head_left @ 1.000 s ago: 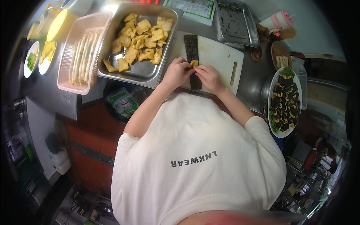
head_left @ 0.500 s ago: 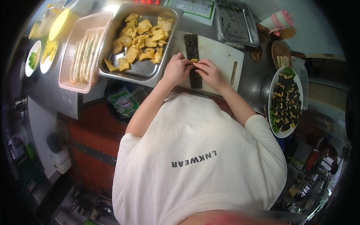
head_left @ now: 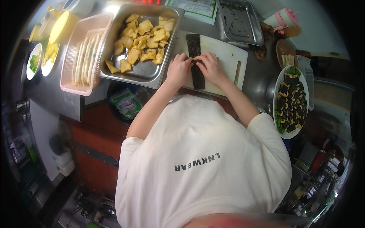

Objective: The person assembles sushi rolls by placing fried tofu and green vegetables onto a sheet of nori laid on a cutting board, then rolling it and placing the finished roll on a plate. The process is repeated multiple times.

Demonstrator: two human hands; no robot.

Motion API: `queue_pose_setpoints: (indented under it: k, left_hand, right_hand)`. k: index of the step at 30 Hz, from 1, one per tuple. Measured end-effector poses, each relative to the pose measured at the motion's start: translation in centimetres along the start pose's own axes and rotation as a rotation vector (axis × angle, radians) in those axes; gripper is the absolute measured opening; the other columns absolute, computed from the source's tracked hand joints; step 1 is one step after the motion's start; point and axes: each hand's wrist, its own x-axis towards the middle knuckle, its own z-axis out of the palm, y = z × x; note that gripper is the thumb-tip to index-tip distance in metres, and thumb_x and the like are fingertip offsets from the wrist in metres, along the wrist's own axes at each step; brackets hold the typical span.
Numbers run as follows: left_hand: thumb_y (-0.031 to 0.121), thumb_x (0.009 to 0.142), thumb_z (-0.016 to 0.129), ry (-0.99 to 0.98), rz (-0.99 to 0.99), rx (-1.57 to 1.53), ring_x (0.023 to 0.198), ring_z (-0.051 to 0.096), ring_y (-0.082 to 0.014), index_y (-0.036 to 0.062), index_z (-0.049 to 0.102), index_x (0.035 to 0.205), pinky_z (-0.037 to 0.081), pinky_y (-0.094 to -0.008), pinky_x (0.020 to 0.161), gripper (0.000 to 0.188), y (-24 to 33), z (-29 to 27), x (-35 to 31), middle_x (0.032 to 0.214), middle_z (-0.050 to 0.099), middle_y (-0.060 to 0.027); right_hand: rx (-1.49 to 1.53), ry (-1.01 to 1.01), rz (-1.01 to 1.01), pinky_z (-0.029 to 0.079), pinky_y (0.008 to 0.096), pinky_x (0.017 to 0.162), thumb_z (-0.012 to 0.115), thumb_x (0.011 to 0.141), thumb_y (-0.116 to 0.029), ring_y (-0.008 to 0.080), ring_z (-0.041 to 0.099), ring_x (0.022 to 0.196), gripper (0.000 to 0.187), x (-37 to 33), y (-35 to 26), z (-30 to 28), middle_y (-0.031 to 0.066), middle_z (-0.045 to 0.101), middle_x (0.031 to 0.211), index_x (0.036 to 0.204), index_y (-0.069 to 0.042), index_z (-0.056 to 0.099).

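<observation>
Pinches the yellow piece (head_left: pixel 195 58), less visible than before (likely folded tighter), between left hand (head_left: pixel 178 70) and right hand (head_left: pixel 211 69) over the dark strip (head_left: pixel 194 43).

Kitchen, with cutting board (head_left: pixel 225 57), steel tray (head_left: pixel 142 73).

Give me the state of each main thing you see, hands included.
Left hand: at the yellow piece, grip unclear
Right hand: likewise
Yellow piece: mostly hidden
Seaweed strip: unrolled, partly covered by hands
Cutting board: lying flat
Deep tray: partly filled, yellow chunks
Pink basket: holding pale rolls
Oval plate: crowded with dark pieces
Shallow tray: scattered dark scraps
Tumbler: lidded
</observation>
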Motion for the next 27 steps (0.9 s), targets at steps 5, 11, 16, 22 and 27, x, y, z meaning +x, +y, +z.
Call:
queue_pose_setpoints:
  k: [5, 11, 16, 22, 27]
  left_hand:
    - [0.013, 0.079, 0.065, -0.145, -0.037, 0.052, 0.09, 0.056, -0.0267, 0.0098, 0.07, 0.092, 0.048, -0.0396, 0.078, 0.015, -0.4, -0.7, 1.8, 0.09, 0.059, -0.0057]
    - [0.012, 0.077, 0.067, -0.095, -0.006, -0.03, 0.089, 0.059, -0.028, 0.0076, 0.071, 0.095, 0.049, -0.0389, 0.08, 0.019, -0.4, -0.6, 2.1, 0.094, 0.063, -0.006]
    - [0.01, 0.075, 0.07, -0.066, 0.005, -0.097, 0.093, 0.06, -0.0284, 0.0042, 0.071, 0.096, 0.049, -0.0378, 0.083, 0.022, -0.3, -0.4, 1.4, 0.101, 0.066, -0.0085]
    - [0.008, 0.077, 0.067, -0.147, 0.026, -0.17, 0.093, 0.06, -0.0314, 0.0029, 0.071, 0.093, 0.049, -0.0388, 0.082, 0.017, -1.7, -0.1, 3.2, 0.098, 0.065, -0.0135]
    - [0.008, 0.078, 0.066, -0.208, 0.089, -0.041, 0.089, 0.058, -0.0315, 0.0024, 0.07, 0.09, 0.047, -0.0386, 0.082, 0.014, -2.1, -0.1, 4.2, 0.094, 0.064, -0.0146]
  right_hand:
    - [0.04, 0.039, -0.176, 0.049, 0.0348, 0.077, 0.07, 0.076, -0.004, 0.0241, 0.06, 0.087, 0.029, -0.3, 0.9, 0.2, 0.0061, 0.064, 0.102, 0.105, -0.007, 0.069]
    - [-0.036, 0.1, -0.06, 0.043, 0.036, 0.083, 0.072, 0.075, -0.009, 0.0224, 0.058, 0.095, 0.027, 0.0, 1.3, 1.1, 0.0013, 0.067, 0.1, 0.101, -0.011, 0.07]
    - [-0.085, 0.116, 0.025, 0.036, 0.0389, 0.09, 0.071, 0.077, -0.014, 0.0225, 0.055, 0.103, 0.025, -0.3, 0.9, 1.7, -0.0012, 0.065, 0.102, 0.102, -0.013, 0.069]
    - [-0.056, 0.051, 0.08, 0.035, 0.0386, 0.09, 0.071, 0.077, -0.014, 0.021, 0.054, 0.105, 0.028, 0.6, 1.0, 1.1, -0.0009, 0.062, 0.102, 0.105, -0.016, 0.068]
    - [0.013, 0.031, 0.05, 0.035, 0.0369, 0.086, 0.071, 0.076, -0.014, 0.0201, 0.054, 0.103, 0.028, 0.2, 2.3, 0.9, 0.0007, 0.06, 0.101, 0.104, -0.016, 0.068]
